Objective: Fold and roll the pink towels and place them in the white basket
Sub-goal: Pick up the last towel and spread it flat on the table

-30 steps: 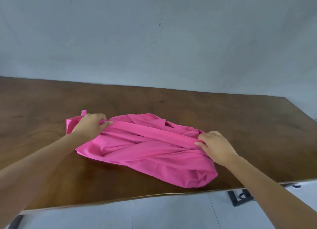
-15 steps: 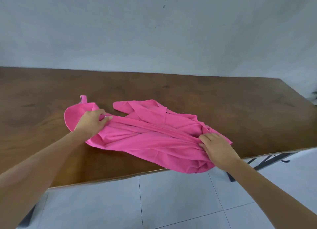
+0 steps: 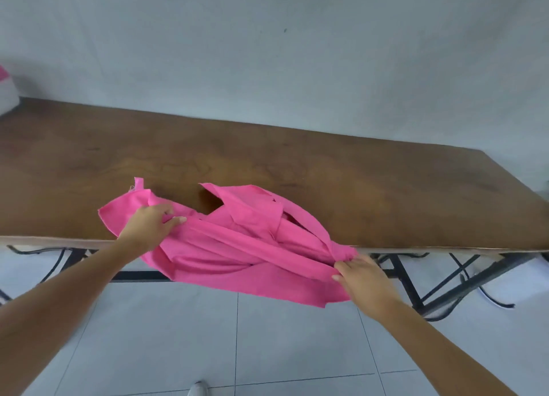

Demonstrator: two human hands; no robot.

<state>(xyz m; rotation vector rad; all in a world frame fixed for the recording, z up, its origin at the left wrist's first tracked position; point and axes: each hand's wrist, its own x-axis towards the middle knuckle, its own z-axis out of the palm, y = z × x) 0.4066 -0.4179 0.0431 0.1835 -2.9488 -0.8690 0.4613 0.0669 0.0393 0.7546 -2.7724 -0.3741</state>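
Left hand fingers curl tight, gripping the pink towel. Right hand pinches its right end off the table edge.

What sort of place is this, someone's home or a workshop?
Likely a plain workroom rather than a lived-in home: a long brown wooden table on black metal legs, a bare pale grey wall and a white tiled floor.

Head-worn wide-angle view faces forward and down, near the left hand and right hand, over the table
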